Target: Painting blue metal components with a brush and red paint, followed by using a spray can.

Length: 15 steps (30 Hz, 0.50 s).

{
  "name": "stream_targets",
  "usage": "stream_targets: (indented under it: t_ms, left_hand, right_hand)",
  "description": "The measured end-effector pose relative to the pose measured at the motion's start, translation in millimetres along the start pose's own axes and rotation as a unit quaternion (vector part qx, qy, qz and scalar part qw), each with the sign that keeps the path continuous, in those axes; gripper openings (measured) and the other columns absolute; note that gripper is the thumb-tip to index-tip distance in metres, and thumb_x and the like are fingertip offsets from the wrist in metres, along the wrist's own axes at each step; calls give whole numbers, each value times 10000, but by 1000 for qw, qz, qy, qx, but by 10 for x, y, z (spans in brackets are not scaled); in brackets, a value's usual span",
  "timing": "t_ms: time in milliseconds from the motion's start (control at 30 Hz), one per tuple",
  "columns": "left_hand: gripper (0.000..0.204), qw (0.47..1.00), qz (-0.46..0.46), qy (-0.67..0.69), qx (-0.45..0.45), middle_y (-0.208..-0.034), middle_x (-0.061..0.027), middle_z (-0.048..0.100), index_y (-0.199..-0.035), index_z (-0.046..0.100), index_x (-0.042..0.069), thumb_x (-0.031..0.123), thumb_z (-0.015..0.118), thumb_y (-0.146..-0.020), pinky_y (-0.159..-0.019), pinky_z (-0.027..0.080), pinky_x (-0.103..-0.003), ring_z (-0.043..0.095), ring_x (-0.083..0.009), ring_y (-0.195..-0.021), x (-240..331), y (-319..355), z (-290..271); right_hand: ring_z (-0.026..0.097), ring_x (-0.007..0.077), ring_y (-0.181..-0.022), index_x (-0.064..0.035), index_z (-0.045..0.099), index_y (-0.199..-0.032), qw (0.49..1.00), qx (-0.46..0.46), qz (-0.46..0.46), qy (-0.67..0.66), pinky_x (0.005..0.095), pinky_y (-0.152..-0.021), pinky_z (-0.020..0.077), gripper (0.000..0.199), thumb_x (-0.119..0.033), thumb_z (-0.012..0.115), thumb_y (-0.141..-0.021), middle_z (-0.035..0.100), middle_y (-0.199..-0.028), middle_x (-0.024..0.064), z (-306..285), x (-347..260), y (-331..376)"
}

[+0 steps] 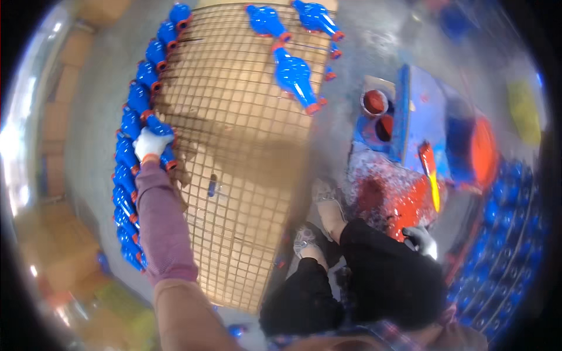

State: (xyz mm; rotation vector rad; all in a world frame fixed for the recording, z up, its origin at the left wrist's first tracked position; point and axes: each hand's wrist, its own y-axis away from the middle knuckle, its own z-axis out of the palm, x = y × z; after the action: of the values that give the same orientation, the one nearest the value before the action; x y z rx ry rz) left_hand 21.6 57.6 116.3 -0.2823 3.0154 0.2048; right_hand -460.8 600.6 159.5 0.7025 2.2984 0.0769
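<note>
Black-trousered knees (374,275) nearest, gloved right hand (422,241) loosely curled beside them, gloved left hand (151,144) gripping a blue valve body (159,126).

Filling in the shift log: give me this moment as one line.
left hand: gloved, gripping blue valve body in row at wire rack edge | right hand: gloved, by knee, empty | red paint tub beyond

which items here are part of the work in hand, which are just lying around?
In use: blue valve body gripped by left hand; row of blue valve bodies; wire mesh rack.
Lying about: red paint tin; cardboard boxes; right hand rests idle by knee.
</note>
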Motion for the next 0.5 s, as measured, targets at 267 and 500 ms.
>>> stream_targets:
  t_ms: [267,500]
  left_hand:
    - [708,967,139,58,204,-1253,-210,576,-1322,559,19,306,815,-727,-994,433,-515,516,-426,-1156,212,861,366]
    - [528,929,218,298,30,-1221,-142,565,-1220,584,10,109,795,-747,-1030,425,-402,529,-295,-1142,312,2212,835]
  right_hand:
    - [646,118,-763,23,651,-1142,886,86,288,-353,241,-676,525,235,-112,634,-951,689,-943,55,-181,-133,-4]
    - [632,146,-827,-105,610,-1160,505,113,356,-778,268,-683,558,280,-262,694,-944,653,-1042,64,95,72,-441]
